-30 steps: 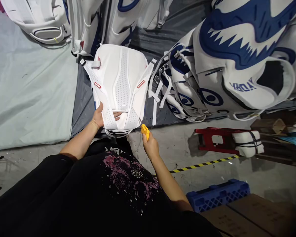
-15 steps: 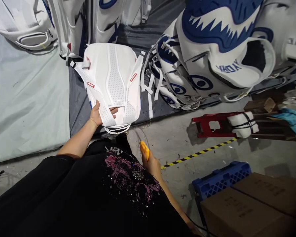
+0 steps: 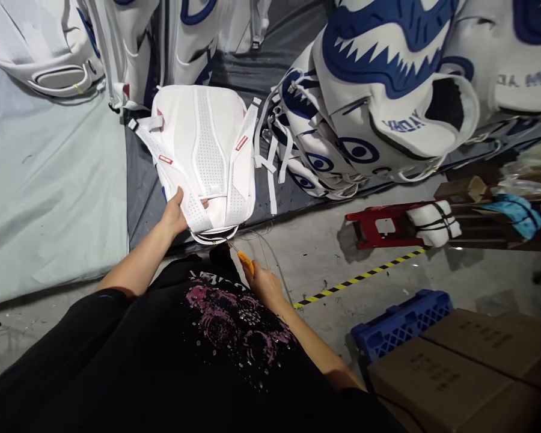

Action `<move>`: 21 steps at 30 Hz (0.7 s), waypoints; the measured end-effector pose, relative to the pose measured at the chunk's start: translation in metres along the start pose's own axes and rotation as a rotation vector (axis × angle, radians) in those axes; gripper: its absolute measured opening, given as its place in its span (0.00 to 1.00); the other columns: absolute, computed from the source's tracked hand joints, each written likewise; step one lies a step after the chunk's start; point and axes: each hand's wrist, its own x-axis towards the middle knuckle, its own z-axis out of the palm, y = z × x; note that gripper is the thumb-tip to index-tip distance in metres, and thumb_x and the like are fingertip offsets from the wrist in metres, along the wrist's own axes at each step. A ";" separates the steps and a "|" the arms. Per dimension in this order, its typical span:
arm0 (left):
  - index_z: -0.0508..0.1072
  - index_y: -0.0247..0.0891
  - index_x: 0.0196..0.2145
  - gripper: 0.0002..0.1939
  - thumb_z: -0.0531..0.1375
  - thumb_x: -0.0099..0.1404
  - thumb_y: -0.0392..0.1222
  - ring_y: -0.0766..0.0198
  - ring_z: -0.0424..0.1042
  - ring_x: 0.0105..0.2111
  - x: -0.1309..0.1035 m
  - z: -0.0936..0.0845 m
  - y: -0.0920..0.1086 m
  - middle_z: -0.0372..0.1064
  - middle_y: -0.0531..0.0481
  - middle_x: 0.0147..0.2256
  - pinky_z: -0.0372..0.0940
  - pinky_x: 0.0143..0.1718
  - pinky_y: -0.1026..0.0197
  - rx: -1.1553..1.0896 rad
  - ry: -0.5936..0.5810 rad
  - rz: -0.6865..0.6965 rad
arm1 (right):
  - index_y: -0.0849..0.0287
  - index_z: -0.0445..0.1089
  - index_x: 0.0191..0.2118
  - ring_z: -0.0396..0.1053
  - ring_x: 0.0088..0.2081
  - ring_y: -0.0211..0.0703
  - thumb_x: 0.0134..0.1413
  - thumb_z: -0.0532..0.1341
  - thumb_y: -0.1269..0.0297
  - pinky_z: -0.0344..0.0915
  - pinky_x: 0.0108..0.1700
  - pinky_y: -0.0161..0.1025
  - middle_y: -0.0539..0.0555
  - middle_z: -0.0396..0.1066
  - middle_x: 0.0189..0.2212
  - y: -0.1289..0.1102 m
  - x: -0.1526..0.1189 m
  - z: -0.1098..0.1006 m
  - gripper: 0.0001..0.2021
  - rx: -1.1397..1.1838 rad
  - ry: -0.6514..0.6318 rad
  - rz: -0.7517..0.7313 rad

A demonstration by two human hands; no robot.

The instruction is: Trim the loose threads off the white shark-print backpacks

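Note:
A white backpack (image 3: 174, 108) lies on the grey-covered table with its padded back panel and shoulder straps facing up. My left hand (image 3: 175, 215) is at its near end, wrapped round the left shoulder strap (image 3: 195, 211); the fingertips show beyond the strap. Closed in my right hand (image 3: 265, 285) is an orange-handled tool (image 3: 246, 262) with a thin tip. That tip points toward the carry handle (image 3: 214, 237) at the backpack's near edge; whether it touches cannot be made out.
More white and blue backpacks (image 3: 388, 54) with eye and teeth patterns crowd the table behind and right. A pale green cover (image 3: 54, 192) lies left. On the floor are a red trolley (image 3: 369, 225), a blue pallet (image 3: 401, 325), cardboard boxes (image 3: 451, 373) and striped tape (image 3: 365, 276).
My right hand has moved left and slightly up, bringing the orange-handled tool closer to the backpack's near edge. My left hand keeps its hold, with less of its fingers showing.

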 end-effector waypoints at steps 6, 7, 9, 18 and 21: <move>0.55 0.38 0.67 0.38 0.61 0.63 0.49 0.43 0.42 0.69 -0.057 0.002 -0.035 0.45 0.38 0.69 0.38 0.69 0.42 1.220 0.238 0.757 | 0.56 0.64 0.53 0.76 0.43 0.51 0.70 0.48 0.50 0.59 0.35 0.38 0.58 0.78 0.41 -0.006 0.011 -0.001 0.19 0.116 0.014 0.019; 0.55 0.38 0.67 0.37 0.60 0.63 0.47 0.42 0.38 0.70 -0.056 0.006 -0.041 0.40 0.38 0.71 0.33 0.69 0.40 1.418 0.123 0.830 | 0.56 0.64 0.54 0.76 0.43 0.51 0.69 0.48 0.50 0.60 0.36 0.38 0.58 0.78 0.42 -0.008 0.013 0.000 0.19 0.144 0.016 0.017; 0.55 0.36 0.68 0.35 0.57 0.64 0.41 0.39 0.35 0.70 -0.042 0.015 -0.053 0.37 0.36 0.71 0.28 0.68 0.35 1.724 -0.068 0.881 | 0.56 0.64 0.54 0.76 0.44 0.51 0.68 0.49 0.50 0.62 0.38 0.39 0.58 0.77 0.43 -0.013 0.018 0.003 0.19 0.201 0.029 0.009; 0.41 0.17 0.69 0.44 0.53 0.61 0.41 0.32 0.63 0.58 0.010 0.045 -0.064 0.56 0.17 0.61 0.49 0.59 0.29 2.288 -0.023 1.016 | 0.56 0.67 0.57 0.74 0.45 0.56 0.63 0.51 0.43 0.66 0.42 0.44 0.61 0.76 0.42 0.007 0.019 0.014 0.27 0.478 0.067 -0.084; 0.54 0.21 0.66 0.38 0.48 0.63 0.46 0.39 0.73 0.45 0.005 0.049 -0.042 0.74 0.28 0.45 0.62 0.51 0.36 2.357 -0.017 0.820 | 0.51 0.65 0.60 0.74 0.44 0.53 0.61 0.56 0.47 0.67 0.42 0.41 0.57 0.75 0.43 0.035 0.002 0.019 0.25 0.650 0.126 -0.097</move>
